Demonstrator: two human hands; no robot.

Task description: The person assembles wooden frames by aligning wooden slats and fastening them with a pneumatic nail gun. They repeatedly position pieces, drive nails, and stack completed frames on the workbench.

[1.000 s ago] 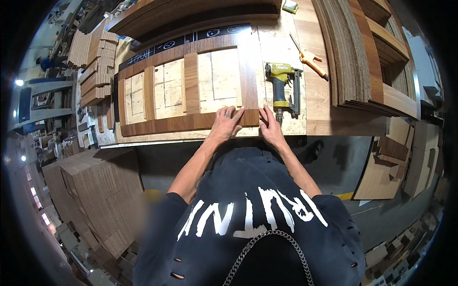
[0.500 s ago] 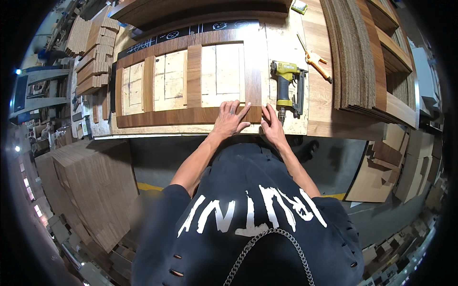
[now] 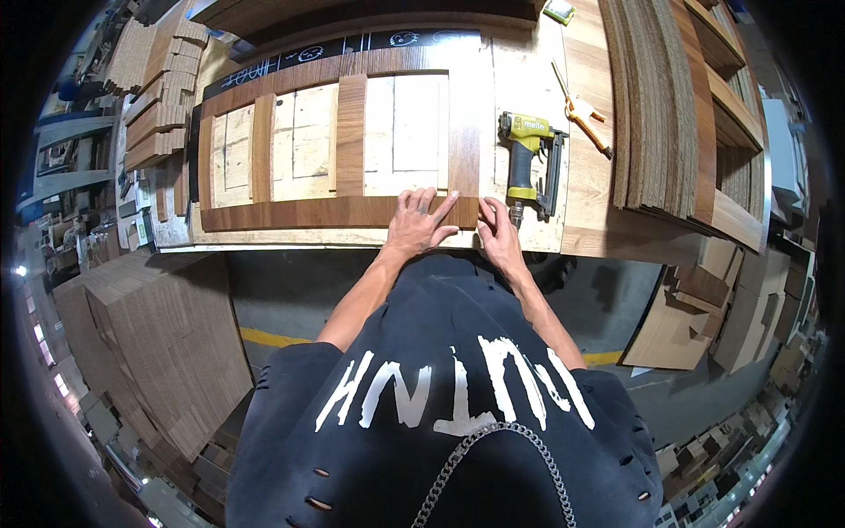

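A brown wood-grain frame [image 3: 290, 214] with several crosspieces lies flat on the workbench. My left hand [image 3: 416, 222] rests on its near rail by the right corner, fingers spread over the top and thumb pointing right. Against the right end of that corner is my right hand [image 3: 500, 236], its fingers extended and touching the edge, with no object seen in it. Just beyond the right hand lies a yellow-green and black air nail gun [image 3: 528, 158], its hose fitting close to the fingertips.
The pale, worn workbench [image 3: 519, 66] carries a black strip [image 3: 361, 42] behind the frame. An orange-handled tool [image 3: 583, 113] lies to the right, beside upright stacked boards [image 3: 656, 106]. Cut wood pieces [image 3: 163, 106] are piled at left. A large board stack [image 3: 167, 343] stands below the bench.
The whole view has shifted slightly. Both hands stay at the frame's near right corner, and the right fingers have drawn a little closer against the end. The nail gun has not moved.
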